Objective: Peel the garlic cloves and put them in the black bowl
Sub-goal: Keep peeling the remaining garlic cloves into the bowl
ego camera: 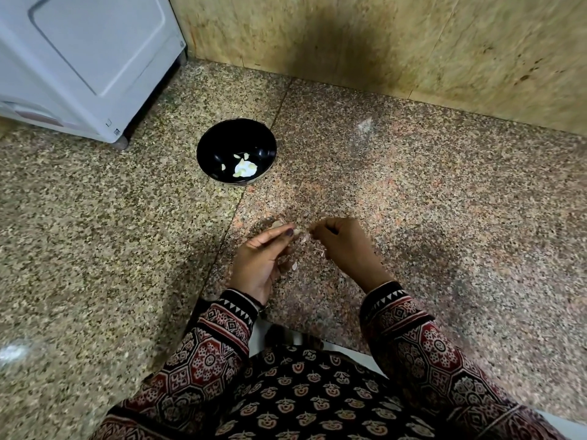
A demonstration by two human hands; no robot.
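A black bowl [236,141] stands on the speckled granite counter, up and left of my hands, with several pale peeled garlic cloves [244,168] lying in its bottom. My left hand [262,260] pinches a small garlic clove [297,232] between thumb and fingertips. My right hand [344,246] is curled just to the right of it, its fingertips pinching a thin strip of papery skin at the clove. Loose bits of garlic skin [293,266] lie on the counter under and between the hands.
A white appliance [85,58] stands at the back left, close to the bowl. A tan stone wall [413,42] runs along the back. The counter's front edge [317,342] lies just behind my wrists.
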